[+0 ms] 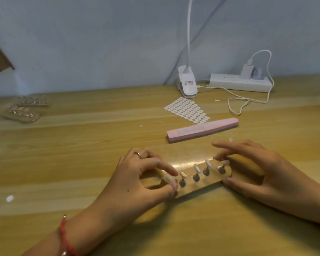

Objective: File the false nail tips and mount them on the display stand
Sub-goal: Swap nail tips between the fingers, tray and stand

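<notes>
Pinching a clear nail tip (168,180) between thumb and forefinger, your left hand (137,180) sits at the left end of the display stand (211,179). Your right hand (266,170) grips the stand's right end, thumb on the near edge, fingers curled over the far edge. Stand: flat on the worktop (81,145), near the pink file (201,129).

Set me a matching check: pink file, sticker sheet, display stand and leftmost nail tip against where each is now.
Things: 1 pink file; 2 sticker sheet; 3 display stand; 4 leftmost nail tip.
Places: A pinched by the left hand; B beside the lamp clip; C right end held by the right hand; D lying loose just beyond the hands.
Pairs: 1-D; 2-B; 3-C; 4-A.
</notes>
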Demonstrator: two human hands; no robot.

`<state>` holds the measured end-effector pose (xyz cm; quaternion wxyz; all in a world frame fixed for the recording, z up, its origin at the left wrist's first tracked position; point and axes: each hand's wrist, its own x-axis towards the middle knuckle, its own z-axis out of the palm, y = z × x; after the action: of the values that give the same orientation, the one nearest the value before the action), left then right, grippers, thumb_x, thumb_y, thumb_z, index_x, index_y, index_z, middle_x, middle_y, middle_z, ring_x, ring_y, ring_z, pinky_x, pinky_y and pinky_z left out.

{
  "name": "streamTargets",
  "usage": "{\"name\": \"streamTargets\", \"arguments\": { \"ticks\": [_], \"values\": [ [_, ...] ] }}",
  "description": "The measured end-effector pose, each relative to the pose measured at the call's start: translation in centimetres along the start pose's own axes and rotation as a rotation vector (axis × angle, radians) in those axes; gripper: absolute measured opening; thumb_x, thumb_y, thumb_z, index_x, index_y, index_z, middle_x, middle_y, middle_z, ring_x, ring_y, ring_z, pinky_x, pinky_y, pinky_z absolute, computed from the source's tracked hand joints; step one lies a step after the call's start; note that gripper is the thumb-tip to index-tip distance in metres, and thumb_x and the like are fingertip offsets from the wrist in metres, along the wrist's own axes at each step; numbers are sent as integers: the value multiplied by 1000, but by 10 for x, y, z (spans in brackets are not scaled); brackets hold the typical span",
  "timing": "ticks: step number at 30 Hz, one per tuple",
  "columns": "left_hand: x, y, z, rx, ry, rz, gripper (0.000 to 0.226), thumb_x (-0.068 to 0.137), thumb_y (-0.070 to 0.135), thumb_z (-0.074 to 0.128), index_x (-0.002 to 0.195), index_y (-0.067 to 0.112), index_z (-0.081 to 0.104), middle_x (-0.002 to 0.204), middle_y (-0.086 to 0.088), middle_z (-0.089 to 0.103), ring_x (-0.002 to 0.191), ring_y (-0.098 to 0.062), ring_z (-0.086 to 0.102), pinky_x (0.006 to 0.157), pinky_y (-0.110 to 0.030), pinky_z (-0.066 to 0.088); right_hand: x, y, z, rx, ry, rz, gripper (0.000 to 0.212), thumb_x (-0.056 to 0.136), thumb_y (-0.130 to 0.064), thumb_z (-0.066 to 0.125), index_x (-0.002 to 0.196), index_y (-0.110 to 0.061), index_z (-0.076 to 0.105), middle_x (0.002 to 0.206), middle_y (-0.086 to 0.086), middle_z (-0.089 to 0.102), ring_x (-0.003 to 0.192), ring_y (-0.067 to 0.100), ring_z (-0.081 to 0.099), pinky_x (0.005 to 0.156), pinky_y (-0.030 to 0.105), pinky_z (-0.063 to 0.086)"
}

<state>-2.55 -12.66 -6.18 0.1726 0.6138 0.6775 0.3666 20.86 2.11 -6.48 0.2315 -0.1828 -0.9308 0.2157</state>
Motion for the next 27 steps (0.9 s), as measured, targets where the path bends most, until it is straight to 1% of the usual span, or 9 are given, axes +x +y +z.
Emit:
{"name": "streamTargets", "arguments": {
  "ticks": [5,9,13,15,18,20,22,24,27],
  "values": [
    [-3,0,0,75,28,72,36,63,67,65,92,47,67,104,26,54,111,-2,45,89,-28,42,0,-2,3,-1,-6,-64,67,78,-48,69,139,-36,45,111,-23,59,111,10,57,95,24,42],
    [-3,4,2,149,79,205,19,71,57,65,80,41,71,100,25,57,108,-5,48,86,-30,38,-1,-3,4,-24,-19,-99,70,77,-54,68,140,-38,43,110,-25,59,111,7,56,95,24,40],
    [-6,12,0,293,212,542,9,81,41,69,78,34,75,102,17,66,109,-7,57,90,-38,37,-1,-2,2,-33,-26,-95,69,76,-57,67,139,-38,45,110,-25,59,113,6,55,97,22,38],
    [-8,16,-4,178,290,609,5,81,31,72,85,29,75,98,16,69,103,-8,64,94,-42,40,-3,-3,-1,42,-41,-68,64,77,-60,66,135,-41,48,114,-23,60,115,6,55,97,18,38],
    [-7,24,-14,-90,341,366,21,76,33,74,97,31,73,92,18,72,89,-4,68,90,-33,48,5,3,-13,196,-2,50,42,85,-60,59,124,-48,56,120,-24,60,118,0,53,95,10,38],
    [-5,26,-16,-299,329,114,17,70,38,76,87,36,75,87,17,73,87,0,67,77,-24,51,22,12,-21,102,37,69,30,87,-48,60,117,-48,62,123,-24,58,118,-3,51,97,11,39],
    [2,23,-14,-460,306,-50,23,59,40,76,81,35,76,85,15,74,86,2,67,71,-13,51,44,18,-25,-79,12,66,35,86,-35,59,119,-48,57,132,-15,55,122,3,48,104,26,41],
    [13,18,-11,-564,287,-114,29,58,38,74,83,24,78,87,9,75,85,0,69,69,-6,48,62,23,-22,-246,-59,54,41,87,-43,48,128,-47,48,140,-9,50,130,13,42,109,41,36],
    [23,13,-5,-605,271,-155,33,63,34,72,91,18,77,85,2,76,82,-9,71,73,-12,50,78,28,-6,-423,-124,15,41,92,-47,42,133,-47,44,137,-10,54,135,15,38,118,46,17]
  ]
}}
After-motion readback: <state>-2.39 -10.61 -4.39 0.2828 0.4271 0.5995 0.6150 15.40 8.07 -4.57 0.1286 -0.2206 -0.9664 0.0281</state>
